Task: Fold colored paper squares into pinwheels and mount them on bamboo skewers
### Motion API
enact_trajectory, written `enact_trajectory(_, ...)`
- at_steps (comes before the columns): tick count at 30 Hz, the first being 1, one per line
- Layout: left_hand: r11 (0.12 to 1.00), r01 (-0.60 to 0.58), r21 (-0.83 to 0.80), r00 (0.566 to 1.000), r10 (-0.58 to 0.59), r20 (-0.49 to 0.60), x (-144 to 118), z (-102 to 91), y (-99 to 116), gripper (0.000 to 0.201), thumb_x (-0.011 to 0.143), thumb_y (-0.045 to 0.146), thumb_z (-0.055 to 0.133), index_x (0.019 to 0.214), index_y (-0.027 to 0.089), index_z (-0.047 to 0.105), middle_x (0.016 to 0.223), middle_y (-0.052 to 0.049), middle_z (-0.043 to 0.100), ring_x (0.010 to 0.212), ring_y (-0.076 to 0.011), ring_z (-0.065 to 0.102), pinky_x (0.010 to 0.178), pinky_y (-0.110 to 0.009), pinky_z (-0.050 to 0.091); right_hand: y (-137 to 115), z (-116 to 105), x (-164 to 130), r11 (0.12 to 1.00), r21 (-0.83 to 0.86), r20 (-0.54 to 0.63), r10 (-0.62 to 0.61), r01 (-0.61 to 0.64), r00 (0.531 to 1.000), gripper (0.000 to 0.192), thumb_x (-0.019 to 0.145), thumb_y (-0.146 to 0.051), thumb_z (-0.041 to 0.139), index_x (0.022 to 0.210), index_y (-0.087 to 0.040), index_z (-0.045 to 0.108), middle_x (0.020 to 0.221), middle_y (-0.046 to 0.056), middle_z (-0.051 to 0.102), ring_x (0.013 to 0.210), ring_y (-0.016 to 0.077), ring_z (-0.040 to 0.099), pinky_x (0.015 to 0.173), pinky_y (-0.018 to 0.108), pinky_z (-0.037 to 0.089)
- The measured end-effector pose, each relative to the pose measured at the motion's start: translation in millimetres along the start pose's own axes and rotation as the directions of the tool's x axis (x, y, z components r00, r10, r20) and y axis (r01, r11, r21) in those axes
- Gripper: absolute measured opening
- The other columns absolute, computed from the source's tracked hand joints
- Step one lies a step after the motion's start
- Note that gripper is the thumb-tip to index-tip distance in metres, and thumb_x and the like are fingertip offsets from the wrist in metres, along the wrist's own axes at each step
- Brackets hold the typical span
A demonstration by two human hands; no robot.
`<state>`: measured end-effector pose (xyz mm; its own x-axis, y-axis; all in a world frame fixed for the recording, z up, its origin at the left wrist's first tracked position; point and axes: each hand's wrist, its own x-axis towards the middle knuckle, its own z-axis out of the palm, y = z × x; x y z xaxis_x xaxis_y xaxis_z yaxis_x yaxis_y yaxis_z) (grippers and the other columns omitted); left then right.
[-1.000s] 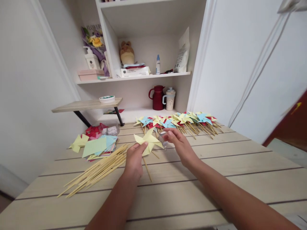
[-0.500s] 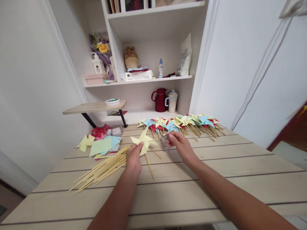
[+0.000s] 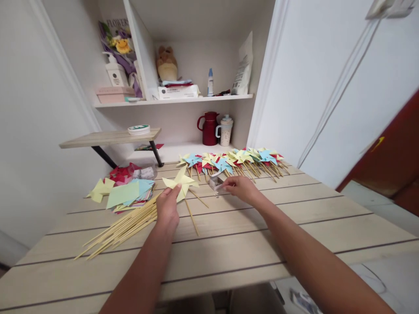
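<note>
My left hand (image 3: 168,208) pinches a yellow paper pinwheel (image 3: 180,182) by its lower edge, just above the wooden table (image 3: 248,244). A thin wooden stick (image 3: 191,217) lies on the table under the pinwheel. My right hand (image 3: 240,189) reaches to a small clear plastic box (image 3: 215,181) on the table, with fingertips on its near side. A row of finished pinwheels (image 3: 231,159) in yellow, blue and red lies along the table's far edge.
A bundle of wooden sticks (image 3: 121,228) lies at the left. Beside it sits a stack of coloured paper squares (image 3: 126,194). Shelves behind hold a red jug (image 3: 208,128), a white mug (image 3: 225,131), a small glue bottle (image 3: 210,82) and a plush toy (image 3: 166,63).
The view shifted, moving the whole scene left and up a little. My right hand has moved from near the pinwheel onto the small clear box. My left hand keeps hold of the yellow pinwheel.
</note>
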<state>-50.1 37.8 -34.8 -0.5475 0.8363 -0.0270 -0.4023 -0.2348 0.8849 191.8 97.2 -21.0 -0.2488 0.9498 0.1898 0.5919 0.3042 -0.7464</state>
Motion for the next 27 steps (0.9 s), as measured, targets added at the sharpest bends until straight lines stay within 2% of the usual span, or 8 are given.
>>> enact_trajectory(3,1.0,0.024,-0.016,1.0,-0.024,-0.006,-3,2.4,2,0.02,0.06,0.018,0.083,0.075,0.011,0.072,0.076,-0.005,0.075,0.069,-0.0137,0.067,0.073,-0.026,0.051,16,4,5,0.999,-0.019,0.032,0.037,-0.037,0.999,0.009,0.066,-0.018,0.069,0.072,-0.021,0.075,0.07,0.001,0.072,0.066,0.0173,0.061,0.062,0.026,0.04)
enact_trajectory(6,0.998,0.055,-0.024,0.998,-0.055,-0.02,-5,4.4,5,0.013,0.063,0.014,0.08,0.073,0.011,0.072,0.074,-0.005,0.074,0.068,-0.0125,0.066,0.071,-0.024,0.051,24,10,7,0.999,0.0,0.066,0.041,-0.041,0.997,0.009,0.067,-0.016,0.068,0.072,-0.02,0.074,0.072,0.001,0.073,0.069,0.0167,0.063,0.065,0.025,0.042)
enact_trajectory(12,0.995,0.102,0.001,0.993,-0.102,-0.057,-9,7.0,10,0.013,0.063,0.012,0.08,0.065,0.013,0.067,0.067,-0.001,0.071,0.062,-0.0102,0.063,0.065,-0.02,0.049,23,21,7,0.997,0.071,0.127,0.008,-0.018,0.992,0.01,0.069,-0.021,0.07,0.078,-0.019,0.074,0.081,0.001,0.076,0.076,0.016,0.066,0.068,0.023,0.045)
enact_trajectory(19,0.989,0.145,-0.014,0.987,-0.146,-0.061,-15,12.8,16,0.012,0.064,0.009,0.078,0.064,0.013,0.067,0.065,-0.001,0.07,0.061,-0.0103,0.062,0.061,-0.02,0.048,24,29,8,0.998,0.052,0.101,0.031,-0.036,0.994,0.014,0.066,-0.028,0.076,0.077,-0.02,0.075,0.077,0.002,0.074,0.072,0.0169,0.064,0.068,0.026,0.044)
enact_trajectory(27,0.978,0.208,-0.02,0.977,-0.208,-0.044,-18,13.8,18,0.013,0.064,0.009,0.079,0.063,0.013,0.067,0.063,-0.001,0.07,0.057,-0.0101,0.061,0.059,-0.021,0.047,19,34,8,0.998,0.043,0.093,0.05,-0.054,0.994,0.008,0.069,-0.026,0.07,0.071,-0.019,0.074,0.075,0.002,0.073,0.072,0.0177,0.063,0.068,0.027,0.042)
